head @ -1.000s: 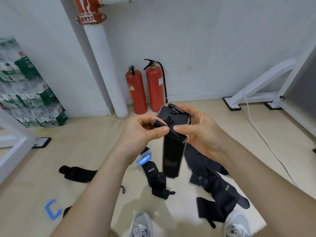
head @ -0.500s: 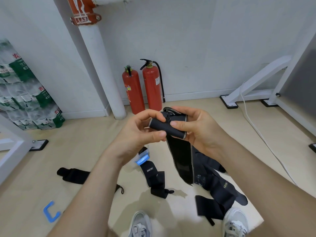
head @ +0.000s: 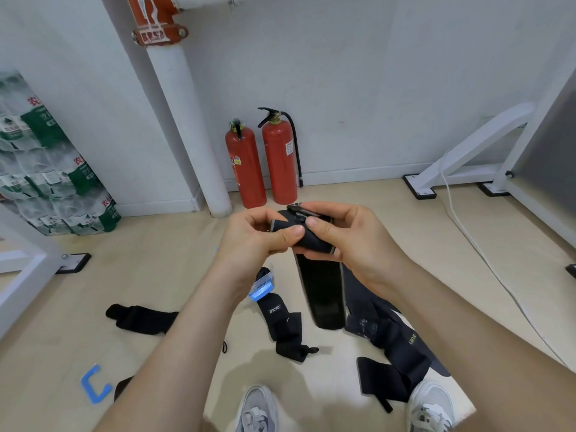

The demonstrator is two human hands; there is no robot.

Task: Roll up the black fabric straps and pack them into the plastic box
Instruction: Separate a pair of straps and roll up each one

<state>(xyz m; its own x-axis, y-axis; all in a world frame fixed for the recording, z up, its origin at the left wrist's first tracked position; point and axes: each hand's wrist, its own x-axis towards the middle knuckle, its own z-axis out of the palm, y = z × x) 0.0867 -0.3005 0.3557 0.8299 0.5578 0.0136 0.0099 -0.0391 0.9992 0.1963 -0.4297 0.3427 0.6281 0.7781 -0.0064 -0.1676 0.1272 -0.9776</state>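
Note:
A black fabric strap (head: 321,288) is held up at chest height, its top end wound into a small tight roll (head: 307,240) and its free tail hanging straight down. My left hand (head: 252,238) pinches the roll's left end between thumb and fingers. My right hand (head: 346,235) curls around its right end, thumb on top. Several other black straps lie loose on the floor: one at the left (head: 140,319), one with white lettering in the middle (head: 282,322), a pile at the right (head: 392,347). A clear plastic box with a blue lid (head: 261,289) lies partly hidden behind my left forearm.
Two red fire extinguishers (head: 265,160) stand against the wall beside a white pipe (head: 187,120). Packs of bottled water (head: 46,163) are stacked at the left. White frame legs (head: 461,157) and a white cable (head: 486,257) cross the floor at the right. My shoes (head: 258,410) show below.
The roll at the strap's top has grown thicker and the hanging tail shorter. Both hands have turned the roll; the view has tilted slightly.

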